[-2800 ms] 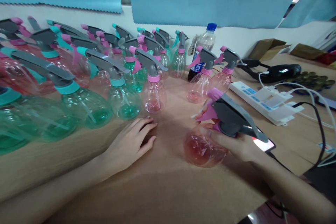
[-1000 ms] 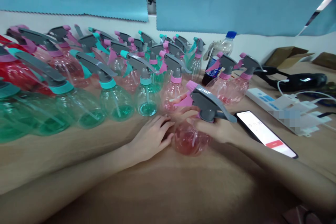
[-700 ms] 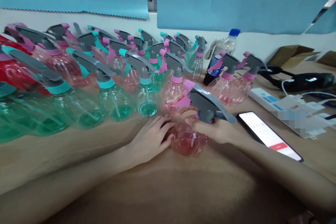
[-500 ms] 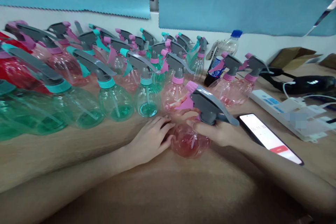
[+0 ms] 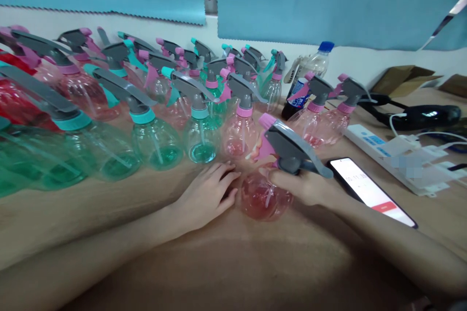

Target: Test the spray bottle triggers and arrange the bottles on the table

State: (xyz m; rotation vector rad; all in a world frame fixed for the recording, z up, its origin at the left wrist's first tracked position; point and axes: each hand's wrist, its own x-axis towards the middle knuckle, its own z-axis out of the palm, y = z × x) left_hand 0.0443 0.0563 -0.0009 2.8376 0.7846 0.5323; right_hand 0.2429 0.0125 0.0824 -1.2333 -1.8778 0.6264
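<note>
A pink spray bottle (image 5: 263, 199) with a grey trigger head and pink nozzle stands on the wooden table in front of me. My right hand (image 5: 306, 185) is wrapped around its upper body, just under the spray head; the far fingers are partly hidden behind it. Just left of that bottle, my left hand (image 5: 209, 192) rests on the table, palm down, with loosely bent fingers apart and nothing held. Behind my hands are a green spray bottle (image 5: 201, 146) with a teal collar and another pink spray bottle (image 5: 239, 137).
Several more green and pink spray bottles crowd the left and back. A dark-drink bottle (image 5: 297, 97) stands behind two pink ones. At right lie a phone (image 5: 370, 189) with a lit screen, a white power strip (image 5: 397, 155) with cables, and a black object (image 5: 426, 117).
My left hand has drawn slightly left, away from the held bottle, leaving a small gap. My right hand keeps its grip. The whole view has shifted a little.
</note>
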